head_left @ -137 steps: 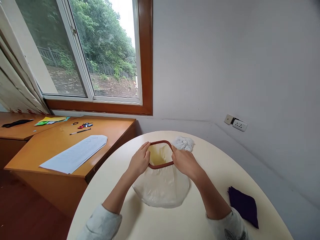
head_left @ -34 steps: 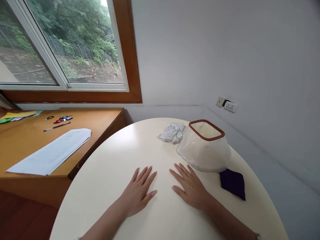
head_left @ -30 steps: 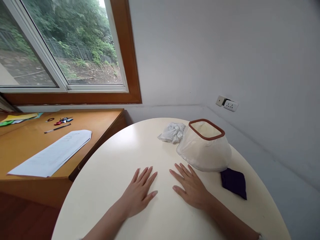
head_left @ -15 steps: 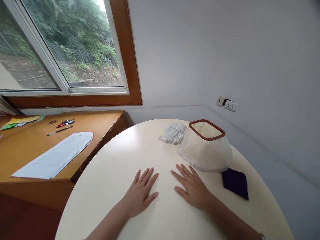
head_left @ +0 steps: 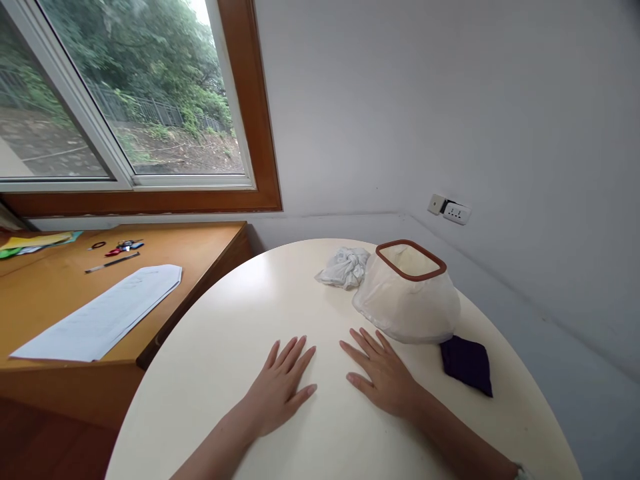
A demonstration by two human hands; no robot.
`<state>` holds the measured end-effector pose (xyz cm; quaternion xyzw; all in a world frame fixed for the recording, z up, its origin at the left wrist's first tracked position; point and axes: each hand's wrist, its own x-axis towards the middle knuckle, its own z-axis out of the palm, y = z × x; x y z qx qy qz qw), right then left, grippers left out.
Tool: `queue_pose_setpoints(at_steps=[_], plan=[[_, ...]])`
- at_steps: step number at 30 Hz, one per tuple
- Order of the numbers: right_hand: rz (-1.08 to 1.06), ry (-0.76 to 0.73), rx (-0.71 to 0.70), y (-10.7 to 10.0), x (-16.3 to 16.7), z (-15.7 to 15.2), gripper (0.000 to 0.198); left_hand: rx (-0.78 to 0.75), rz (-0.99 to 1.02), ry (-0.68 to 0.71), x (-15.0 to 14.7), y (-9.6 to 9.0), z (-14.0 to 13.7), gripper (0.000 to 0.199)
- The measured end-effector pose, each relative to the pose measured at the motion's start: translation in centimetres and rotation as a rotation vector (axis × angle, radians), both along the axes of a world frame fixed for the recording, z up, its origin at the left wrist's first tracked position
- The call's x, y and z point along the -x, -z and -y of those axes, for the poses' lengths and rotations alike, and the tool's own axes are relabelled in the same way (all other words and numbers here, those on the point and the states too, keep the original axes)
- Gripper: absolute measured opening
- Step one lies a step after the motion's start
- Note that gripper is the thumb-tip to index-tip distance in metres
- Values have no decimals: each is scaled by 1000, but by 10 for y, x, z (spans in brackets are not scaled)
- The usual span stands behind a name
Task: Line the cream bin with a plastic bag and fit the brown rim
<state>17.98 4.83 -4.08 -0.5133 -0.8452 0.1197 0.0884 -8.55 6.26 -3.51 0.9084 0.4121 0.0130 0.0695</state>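
Both of my hands rest palm down on a round cream table (head_left: 240, 307). My left hand (head_left: 284, 390) has its fingers spread and holds nothing. My right hand (head_left: 381, 377) also lies flat with fingers apart, just in front of a waste bin lined with a whitish plastic bag (head_left: 407, 307). A brown rectangular rim (head_left: 434, 272) holds the bag around the bin's mouth. Left of the bin sits a crumpled white plastic bag (head_left: 345, 268). To the right of my right hand lies a folded dark purple cloth (head_left: 467, 365).
A wooden desk (head_left: 210, 247) stands to the left, bearing white paper sheets (head_left: 107, 313), a pen (head_left: 113, 262), keys (head_left: 127, 247) and coloured papers (head_left: 40, 241). Behind are a window and a white wall with a power socket (head_left: 457, 213).
The view has shifted very slightly, so the desk and wall sit a little further left. My hands and the things on the table stay in place.
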Motion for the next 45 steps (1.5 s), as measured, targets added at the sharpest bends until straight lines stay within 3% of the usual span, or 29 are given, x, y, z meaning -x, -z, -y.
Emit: queue_pose_setpoints(at_steps=[45], plan=[[-18,7,24,-2,0,1,54,-29,32,9,1,2,0,59]])
